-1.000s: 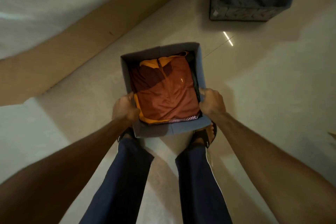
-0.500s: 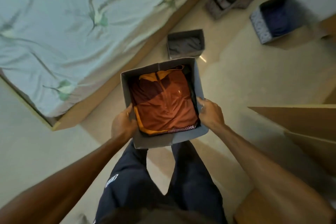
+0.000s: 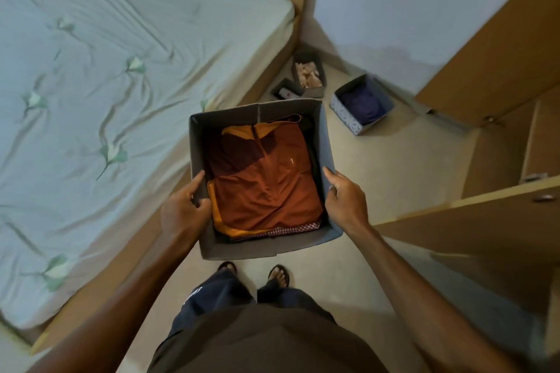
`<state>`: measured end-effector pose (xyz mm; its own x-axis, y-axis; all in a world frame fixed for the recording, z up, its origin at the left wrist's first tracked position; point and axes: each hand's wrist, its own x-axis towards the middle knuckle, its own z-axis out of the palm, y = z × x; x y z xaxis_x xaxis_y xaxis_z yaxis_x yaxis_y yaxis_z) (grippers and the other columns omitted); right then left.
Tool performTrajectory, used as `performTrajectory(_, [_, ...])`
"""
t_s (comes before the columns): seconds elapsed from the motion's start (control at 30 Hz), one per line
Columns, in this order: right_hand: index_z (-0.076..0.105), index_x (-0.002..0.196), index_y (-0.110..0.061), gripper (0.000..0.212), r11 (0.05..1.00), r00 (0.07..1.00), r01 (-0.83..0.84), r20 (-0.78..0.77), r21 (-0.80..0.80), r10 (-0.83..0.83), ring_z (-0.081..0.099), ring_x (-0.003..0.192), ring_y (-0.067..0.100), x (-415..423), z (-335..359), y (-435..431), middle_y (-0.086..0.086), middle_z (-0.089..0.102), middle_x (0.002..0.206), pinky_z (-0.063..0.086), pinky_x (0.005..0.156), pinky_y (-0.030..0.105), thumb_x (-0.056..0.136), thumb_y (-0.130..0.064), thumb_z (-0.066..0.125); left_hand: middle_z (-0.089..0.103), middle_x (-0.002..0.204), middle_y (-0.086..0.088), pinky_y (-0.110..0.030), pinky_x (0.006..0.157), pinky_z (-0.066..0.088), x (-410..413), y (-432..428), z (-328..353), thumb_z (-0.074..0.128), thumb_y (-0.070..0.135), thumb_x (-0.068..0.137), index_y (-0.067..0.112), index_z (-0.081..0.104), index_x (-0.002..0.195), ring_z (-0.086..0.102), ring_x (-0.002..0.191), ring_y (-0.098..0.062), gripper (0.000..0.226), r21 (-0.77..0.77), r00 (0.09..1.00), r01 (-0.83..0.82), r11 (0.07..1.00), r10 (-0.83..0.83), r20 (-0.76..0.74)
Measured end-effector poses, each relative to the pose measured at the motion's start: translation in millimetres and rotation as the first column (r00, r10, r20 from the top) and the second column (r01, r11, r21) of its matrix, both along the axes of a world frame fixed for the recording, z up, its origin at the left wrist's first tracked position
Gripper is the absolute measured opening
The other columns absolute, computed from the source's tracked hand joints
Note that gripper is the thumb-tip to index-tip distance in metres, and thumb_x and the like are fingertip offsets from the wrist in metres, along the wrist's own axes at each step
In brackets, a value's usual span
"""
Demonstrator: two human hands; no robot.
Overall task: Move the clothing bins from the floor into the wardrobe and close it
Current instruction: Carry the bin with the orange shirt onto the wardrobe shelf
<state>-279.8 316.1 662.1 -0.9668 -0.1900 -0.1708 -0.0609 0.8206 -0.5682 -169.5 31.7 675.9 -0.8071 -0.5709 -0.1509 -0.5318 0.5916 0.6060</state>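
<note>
Head camera looks down into a bedroom with a pale beige floor. On the left stands a bed with a light green sheet, wrinkled, with a leaf pattern, on a wooden frame. On the right is the wooden wardrobe, and its near door stands out toward the person, with a small knob on it. Three other bins sit on the floor near the far corner: a patterned bin with dark blue clothes, a bin with beige cloth, and a small bin just beside the bed frame.

The grey bin is held up in the air in front of the person's body, above the feet in sandals, between the bed and the wardrobe. It is a soft fabric box with an open top. Inside lies a folded rust-orange shirt with yellow-orange edges, and a checked cloth shows under it at the near side.

The left hand grips the left wall, thumb inside and fingers curled outside. The right hand grips the right wall in the same way.

The open top faces up to the camera. The sides look almost equal, so I cannot tell its long axis surely. The shirt lies with its length going away from the person, collar at the far end.
</note>
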Motion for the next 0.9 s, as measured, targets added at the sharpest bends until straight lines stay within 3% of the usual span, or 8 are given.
performTrajectory(0.2, [0.047,0.14,-0.019,0.05,0.993,0.989,0.118,-0.09,-0.002,-0.118,0.059,0.119,0.026,-73.3,14.5,30.8,0.005,0.055,0.138,0.047,0.095,0.03,0.093,-0.002,0.043,0.06,0.074,0.005,-0.031,0.055,0.053,-112.3,24.7,19.3,0.059,0.011,0.082,0.033,0.043,0.144,0.058,0.054,-0.012,0.068,-0.075,0.983,0.17,0.983,-0.174,-0.052])
performTrajectory(0.4, [0.047,0.141,-0.018,0.05,0.959,0.956,0.284,-0.078,0.012,-0.282,0.064,0.106,0.028,-138.1,20.2,66.5,0.008,0.06,0.134,0.048,0.084,0.027,0.094,-0.002,0.045,0.05,0.054,0.006,-0.022,0.045,0.036,-243.8,51.8,23.7,0.057,0.003,0.079,0.025,0.046,0.144,0.046,0.043,-0.003,0.069,-0.037,0.912,0.405,0.914,-0.406,-0.056])
performTrajectory(0.5, [0.046,0.141,-0.019,0.049,0.924,0.922,0.383,-0.08,0.022,-0.38,0.064,0.105,0.028,-166.0,28.1,84.9,0.008,0.06,0.133,0.049,0.084,0.028,0.095,-0.003,0.044,0.07,0.078,-0.009,-0.025,0.052,0.049,-305.0,72.6,28.7,0.059,0.005,0.08,0.026,0.041,0.147,0.056,0.051,-0.008,0.072,-0.015,0.834,0.549,0.836,-0.549,-0.052])
performTrajectory(0.6, [0.046,0.141,-0.018,0.049,0.866,0.863,0.5,-0.085,0.009,-0.497,0.062,0.111,0.028,-197.0,35.0,111.1,0.008,0.057,0.136,0.048,0.088,0.028,0.095,-0.003,0.044,0.073,0.107,-0.016,-0.031,0.069,0.053,-372.7,102.5,37.1,0.062,0.009,0.083,0.024,0.041,0.147,0.069,0.072,-0.024,0.069,-0.025,0.764,0.644,0.765,-0.644,-0.04])
performTrajectory(0.73, [0.047,0.14,-0.017,0.047,0.789,0.785,0.615,-0.089,0.002,-0.612,0.062,0.11,0.031,-234.8,40.9,146.6,0.01,0.06,0.133,0.049,0.087,0.031,0.096,-0.004,0.041,0.074,0.102,-0.013,-0.036,0.073,0.054,-442.7,152.5,41.7,0.061,0.014,0.086,0.025,0.043,0.146,0.069,0.082,-0.029,0.064,0.009,0.684,0.729,0.684,-0.728,-0.048])
performTrajectory(0.9, [0.046,0.141,-0.02,0.049,0.703,0.702,0.711,-0.085,0.024,-0.707,0.066,0.087,0.03,-294.8,36.4,202.4,0.012,0.066,0.124,0.051,0.071,0.032,0.095,-0.004,0.041,0.072,0.109,-0.016,-0.043,0.082,0.055,-537.3,229.2,38.7,0.059,0.016,0.085,0.024,0.046,0.144,0.068,0.098,-0.035,0.061,-0.003,0.603,0.797,0.604,-0.796,-0.052])
